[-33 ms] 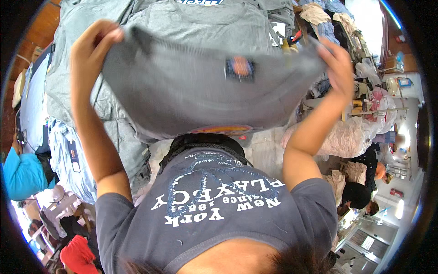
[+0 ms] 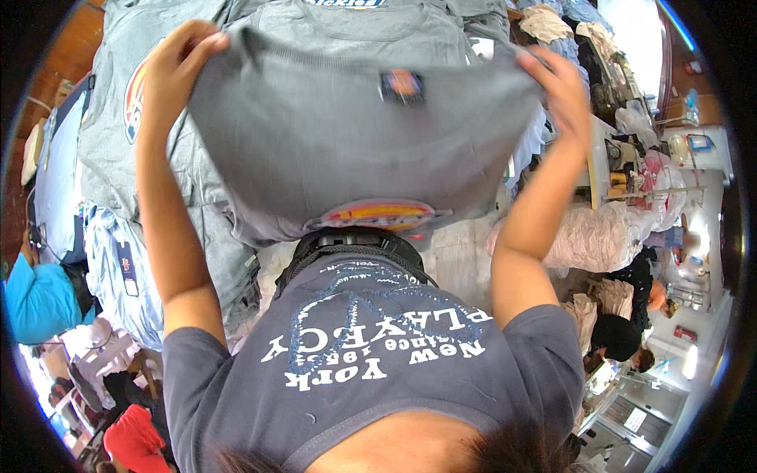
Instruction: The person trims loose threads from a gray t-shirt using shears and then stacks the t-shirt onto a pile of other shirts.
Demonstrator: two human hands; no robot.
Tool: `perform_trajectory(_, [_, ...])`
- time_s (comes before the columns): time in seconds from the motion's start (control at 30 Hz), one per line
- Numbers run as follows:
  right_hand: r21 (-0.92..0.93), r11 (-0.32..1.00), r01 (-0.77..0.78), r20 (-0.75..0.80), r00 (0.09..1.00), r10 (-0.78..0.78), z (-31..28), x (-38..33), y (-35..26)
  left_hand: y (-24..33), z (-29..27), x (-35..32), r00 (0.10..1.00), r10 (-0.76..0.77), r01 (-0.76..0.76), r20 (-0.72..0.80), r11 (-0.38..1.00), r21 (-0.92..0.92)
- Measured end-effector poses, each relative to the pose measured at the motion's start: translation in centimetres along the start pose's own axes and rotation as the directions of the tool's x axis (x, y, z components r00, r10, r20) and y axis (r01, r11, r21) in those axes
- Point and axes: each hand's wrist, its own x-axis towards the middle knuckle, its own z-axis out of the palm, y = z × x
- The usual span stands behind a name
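A dark grey T-shirt hangs stretched between my hands in front of me, blurred by motion. My left hand pinches its upper left corner, and the upper right corner is gripped in my right hand. Between them the top edge sags a little. A dark neck label with an orange patch sits near that edge. Lower down, close to my waist, shows a red and yellow oval print. Behind it another grey T-shirt lies spread out, its collar facing me.
More grey shirts lie at the left, above pale blue garments with a dark hang tag. Pale pink bundled fabric is piled at the right. People in a blue top and a red top are at the left edge.
Both hands have risen slightly, the left shifting right and the right shifting left. The shirt has lifted with them, and more of its oval print shows.
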Motion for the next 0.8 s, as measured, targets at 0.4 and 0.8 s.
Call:
perform_trajectory(0.4, [-0.197,0.974,0.11,-0.05,0.991,-0.122,14.0,10.4,12.9,-9.7,11.7,1.8,0.971,-0.235,0.187,0.04,0.854,0.485])
perform_trajectory(0.8, [-0.081,0.992,0.101,-0.129,0.985,-0.111,15.8,12.1,14.5,-12.3,13.5,2.5,0.977,-0.193,0.212,-0.089,0.884,0.417])
